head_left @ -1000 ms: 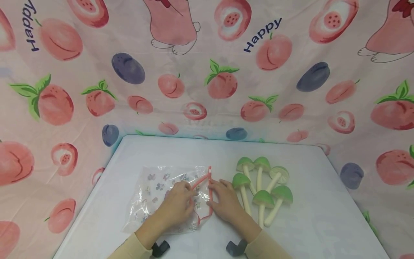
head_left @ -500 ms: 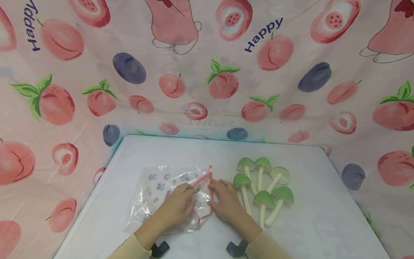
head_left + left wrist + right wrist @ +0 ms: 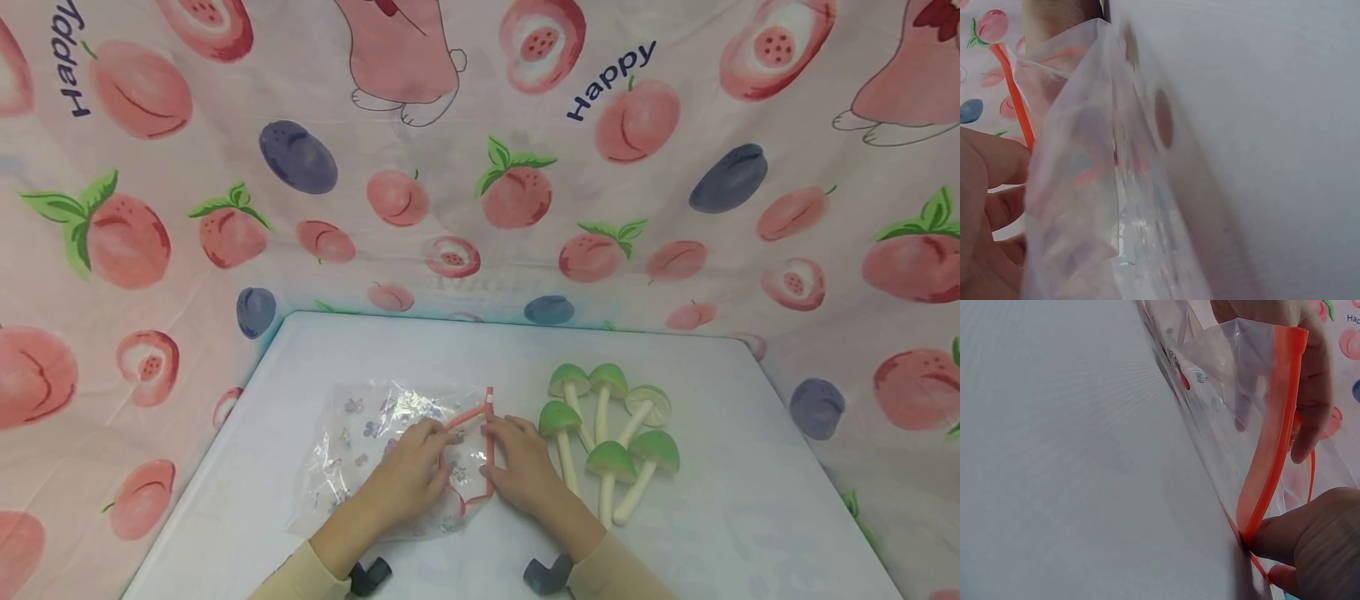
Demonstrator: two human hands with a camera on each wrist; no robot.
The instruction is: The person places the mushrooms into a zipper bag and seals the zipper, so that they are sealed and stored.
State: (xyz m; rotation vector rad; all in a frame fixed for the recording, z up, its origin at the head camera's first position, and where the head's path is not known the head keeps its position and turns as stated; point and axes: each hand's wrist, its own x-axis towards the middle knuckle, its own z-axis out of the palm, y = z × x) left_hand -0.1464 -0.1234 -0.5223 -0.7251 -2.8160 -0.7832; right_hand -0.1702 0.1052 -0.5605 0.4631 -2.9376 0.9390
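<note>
A clear plastic zip bag (image 3: 356, 454) with small printed figures lies on the white table, its orange-edged mouth facing right and parted. My left hand (image 3: 411, 471) holds the upper edge of the mouth, drawn back to the left. At the other edge, my right hand (image 3: 525, 467) grips the orange strip (image 3: 490, 446). In the right wrist view that strip (image 3: 1279, 425) stands up, its lower end pinched at the right thumb (image 3: 1285, 537). Through the left wrist view the plastic (image 3: 1085, 187) rises beside the left fingers (image 3: 1007, 206). No contents show inside the bag.
Right of the right hand lie several toy mushrooms with green caps, such as the front one (image 3: 611, 462). Two dark curved pieces, one by each wrist, show near the sleeves: the left piece (image 3: 371, 575) and right piece (image 3: 547, 575). Fruit-printed cloth (image 3: 450, 167) surrounds the white table (image 3: 697, 375).
The plastic on the bag's upper side has crinkled slightly, with the glare shifted. Both hands stay almost where they were, and the mushrooms have not moved.
</note>
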